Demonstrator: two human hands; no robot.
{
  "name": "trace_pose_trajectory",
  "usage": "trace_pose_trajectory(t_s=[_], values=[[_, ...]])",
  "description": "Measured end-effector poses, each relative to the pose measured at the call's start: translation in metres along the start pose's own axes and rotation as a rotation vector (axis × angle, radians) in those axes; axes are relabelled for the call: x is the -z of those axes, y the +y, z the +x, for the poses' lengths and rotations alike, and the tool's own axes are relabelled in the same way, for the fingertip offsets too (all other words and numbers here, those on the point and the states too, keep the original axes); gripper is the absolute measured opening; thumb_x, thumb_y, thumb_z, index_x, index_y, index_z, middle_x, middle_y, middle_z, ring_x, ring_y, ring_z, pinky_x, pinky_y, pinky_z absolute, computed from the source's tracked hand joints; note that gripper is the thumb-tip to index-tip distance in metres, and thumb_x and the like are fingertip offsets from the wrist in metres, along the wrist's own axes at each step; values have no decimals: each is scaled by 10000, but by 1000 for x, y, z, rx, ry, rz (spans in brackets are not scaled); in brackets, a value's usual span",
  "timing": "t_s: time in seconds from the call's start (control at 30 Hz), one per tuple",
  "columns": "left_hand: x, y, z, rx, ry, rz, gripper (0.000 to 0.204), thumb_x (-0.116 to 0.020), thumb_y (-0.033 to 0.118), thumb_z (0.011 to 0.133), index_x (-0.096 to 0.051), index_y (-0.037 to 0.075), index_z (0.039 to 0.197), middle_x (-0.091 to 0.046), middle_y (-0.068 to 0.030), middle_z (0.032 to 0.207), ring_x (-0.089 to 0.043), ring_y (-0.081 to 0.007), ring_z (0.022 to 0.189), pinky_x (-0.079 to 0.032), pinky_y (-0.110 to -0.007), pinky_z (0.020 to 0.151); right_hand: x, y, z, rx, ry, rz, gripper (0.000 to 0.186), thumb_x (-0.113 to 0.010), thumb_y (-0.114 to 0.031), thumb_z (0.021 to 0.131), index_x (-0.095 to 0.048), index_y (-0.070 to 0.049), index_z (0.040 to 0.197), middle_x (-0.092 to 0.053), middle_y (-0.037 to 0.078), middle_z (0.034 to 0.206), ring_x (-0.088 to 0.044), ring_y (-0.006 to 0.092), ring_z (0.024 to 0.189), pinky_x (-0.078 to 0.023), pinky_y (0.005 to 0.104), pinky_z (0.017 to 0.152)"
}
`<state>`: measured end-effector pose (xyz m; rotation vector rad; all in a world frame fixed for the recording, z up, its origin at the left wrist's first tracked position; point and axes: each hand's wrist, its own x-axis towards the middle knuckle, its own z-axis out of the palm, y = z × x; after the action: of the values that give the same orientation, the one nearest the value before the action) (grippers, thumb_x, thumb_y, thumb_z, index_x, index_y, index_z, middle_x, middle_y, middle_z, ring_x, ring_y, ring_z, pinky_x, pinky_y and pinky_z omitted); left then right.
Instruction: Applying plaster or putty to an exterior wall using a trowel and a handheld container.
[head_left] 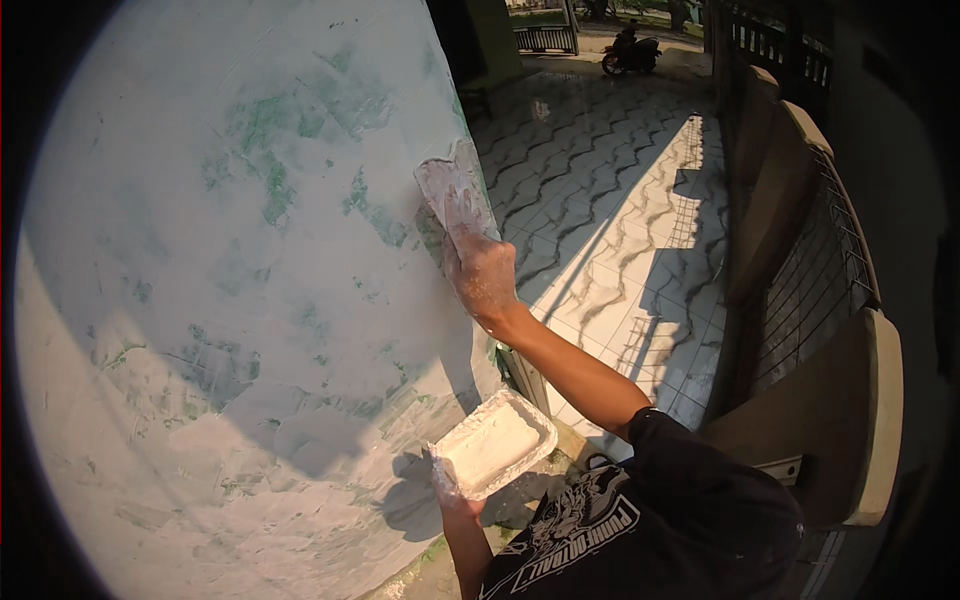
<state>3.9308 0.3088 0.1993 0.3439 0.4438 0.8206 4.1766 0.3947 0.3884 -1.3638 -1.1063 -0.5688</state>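
My right hand [485, 278] grips a wide putty knife [437, 180] smeared with whitish putty, its fingers reaching along the blade. The blade lies against the wall [170, 220] near the wall's right-hand edge. Pale putty covers most of this wall, with green patches showing through. Lower down, my left hand [460, 502] holds a shallow rectangular tray [548, 428] from below, close to the wall. White putty [490, 445] fills the tray and crusts its rim. Most of the left fingers are hidden under the tray. White specks dot my right hand and wrist.
Beyond the wall's edge lies a tiled floor [550, 150] with wavy dark lines and a sunlit strip. A low wall with wire mesh [800, 265] and curved posts [880, 420] runs along the right. A motorbike [630, 52] stands far back near a gate [545, 38].
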Motion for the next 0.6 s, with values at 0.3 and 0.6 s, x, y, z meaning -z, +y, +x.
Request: trace_pose_trajectory(t_s=[0.3,0.6], values=[[3,16,-11,33,63,26,618,-344,516,914,-421,17,1269,-484,-173,1270,-473,-359,1154,-376,-513,970,21,0,-11,-45,78,331,334,-564,26,733,-586,10,1066,-544,153,631,-511,267,500,-430,309,496],[17,19,-22,31,39,23,539,-390,441,896,-450,38,1250,-492,-162,1264,-479,-358,1149,-372,-532,964,-4,-6,-53,66,45,169,416,-557,20,739,-571,-25,1152,-521,167,614,-516,273,477,-420,331,477]])
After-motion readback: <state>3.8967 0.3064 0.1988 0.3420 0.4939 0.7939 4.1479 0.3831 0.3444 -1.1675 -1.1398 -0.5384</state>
